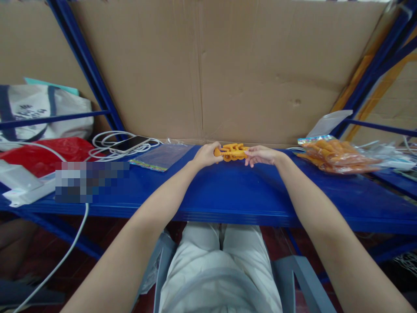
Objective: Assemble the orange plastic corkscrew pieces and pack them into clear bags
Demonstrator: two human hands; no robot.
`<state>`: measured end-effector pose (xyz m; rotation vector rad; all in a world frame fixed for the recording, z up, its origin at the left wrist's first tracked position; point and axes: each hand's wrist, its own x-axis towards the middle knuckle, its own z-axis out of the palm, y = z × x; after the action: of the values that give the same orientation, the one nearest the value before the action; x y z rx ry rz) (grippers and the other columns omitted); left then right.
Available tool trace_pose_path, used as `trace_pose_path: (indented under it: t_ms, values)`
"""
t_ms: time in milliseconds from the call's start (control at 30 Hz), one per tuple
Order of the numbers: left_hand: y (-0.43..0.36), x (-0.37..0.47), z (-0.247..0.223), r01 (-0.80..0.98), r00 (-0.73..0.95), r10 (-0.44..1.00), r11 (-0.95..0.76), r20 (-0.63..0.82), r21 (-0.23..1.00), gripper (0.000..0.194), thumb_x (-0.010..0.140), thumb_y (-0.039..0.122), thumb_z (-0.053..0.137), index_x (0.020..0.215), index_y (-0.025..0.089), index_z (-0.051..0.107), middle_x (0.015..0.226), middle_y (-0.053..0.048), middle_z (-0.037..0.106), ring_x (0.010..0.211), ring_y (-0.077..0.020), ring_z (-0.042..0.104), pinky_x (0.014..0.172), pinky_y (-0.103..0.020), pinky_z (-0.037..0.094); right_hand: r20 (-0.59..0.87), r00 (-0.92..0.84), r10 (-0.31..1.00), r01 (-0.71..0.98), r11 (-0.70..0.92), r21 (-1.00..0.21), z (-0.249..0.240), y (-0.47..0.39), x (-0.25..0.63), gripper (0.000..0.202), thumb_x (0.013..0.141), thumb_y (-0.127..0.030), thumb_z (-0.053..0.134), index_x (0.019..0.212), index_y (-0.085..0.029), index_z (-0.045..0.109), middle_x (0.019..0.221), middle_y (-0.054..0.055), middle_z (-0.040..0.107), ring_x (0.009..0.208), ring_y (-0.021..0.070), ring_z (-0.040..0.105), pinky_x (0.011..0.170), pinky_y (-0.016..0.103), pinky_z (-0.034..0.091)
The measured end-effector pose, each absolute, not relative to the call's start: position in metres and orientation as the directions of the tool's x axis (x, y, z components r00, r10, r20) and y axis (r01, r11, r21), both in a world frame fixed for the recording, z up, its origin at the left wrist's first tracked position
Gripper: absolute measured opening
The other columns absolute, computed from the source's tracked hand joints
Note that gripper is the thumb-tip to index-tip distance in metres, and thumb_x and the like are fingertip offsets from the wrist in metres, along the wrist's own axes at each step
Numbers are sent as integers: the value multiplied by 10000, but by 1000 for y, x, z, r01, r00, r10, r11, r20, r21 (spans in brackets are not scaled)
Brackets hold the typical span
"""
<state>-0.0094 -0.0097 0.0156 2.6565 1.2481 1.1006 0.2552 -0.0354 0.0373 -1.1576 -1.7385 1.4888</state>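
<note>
Above the far part of the blue shelf top (pixel 228 191), my two hands hold a bundle of yellow-orange plastic pieces (pixel 233 152) with rounded loops along its lower side. Their exact kind is too small to make out. My left hand (pixel 208 155) is closed on the left end. At the right end, my right hand (pixel 259 154) pinches the bundle between thumb and fingers, its other fingers slightly curled. A flat clear plastic bag (pixel 164 155) with a colourful header strip lies left of my left hand.
Clear bags of orange pieces (pixel 339 156) lie at the right. On the left are a phone (pixel 130 143) on coiled white cable, a red plastic bag (pixel 55 152), and a white power strip (pixel 26 184). A cardboard wall (pixel 247 74) stands behind, between blue posts.
</note>
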Motion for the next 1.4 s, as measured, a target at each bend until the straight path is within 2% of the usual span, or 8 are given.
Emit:
trace_pose_path:
  t_ms: [133,333,600,867,1033,1133,1233,1400]
  values:
    - [-10,-8,15,681,435,682,-676,588,280,269,667,226,679,925,183,616,685,25,636,610,-134,547,581,-236,346,-110,-455,884,244,4,-970,38,-36,254,211,969,-317,606,858,-138,584,636,58,701,495,113,641,500,190,539]
    - [-10,-7,15,676,426,666,-684,612,275,279,660,225,673,928,189,604,698,21,637,611,-134,540,575,-236,332,-184,-404,896,311,-54,-949,36,-29,248,564,1020,-556,335,697,-163,578,499,60,633,396,114,583,407,188,492]
    - [-11,-9,16,669,417,690,-674,592,314,248,659,256,663,888,201,582,655,36,610,593,-130,522,568,-233,329,-222,-263,939,431,-91,-898,37,-37,237,699,977,-679,182,654,-175,542,405,38,538,319,105,498,345,191,417]
    - [-9,-10,14,700,390,713,-641,583,314,236,656,229,658,882,204,595,658,27,632,603,-143,552,568,-239,359,-213,-328,920,342,-94,-935,36,-37,235,601,980,-666,225,940,-173,567,609,67,698,424,136,619,402,200,466]
    - [-8,-12,13,708,386,711,-637,588,305,233,656,219,666,879,201,601,637,36,616,578,-135,532,550,-236,344,-141,-429,892,240,-38,-970,36,-37,245,197,966,-380,598,1037,-207,534,798,47,757,551,134,684,506,214,540]
    - [-8,-12,14,703,379,716,-635,586,320,235,654,214,673,877,198,602,641,35,618,591,-138,541,560,-238,351,-99,-415,904,225,-3,-974,35,-35,248,174,922,-249,675,1008,-201,532,791,34,755,552,116,675,525,204,541]
    - [-9,-11,15,701,374,727,-628,576,337,242,654,214,678,884,192,605,649,31,619,602,-145,548,570,-244,363,-112,-392,913,248,-13,-969,34,-34,247,160,955,-316,628,936,-166,576,714,55,736,523,113,655,525,198,537]
    - [-10,-10,16,702,377,714,-636,590,321,254,657,232,681,896,193,603,665,30,615,603,-140,535,576,-242,356,-168,-337,926,305,-62,-950,35,-33,241,508,1000,-560,393,776,-153,599,530,61,651,425,125,602,455,208,511]
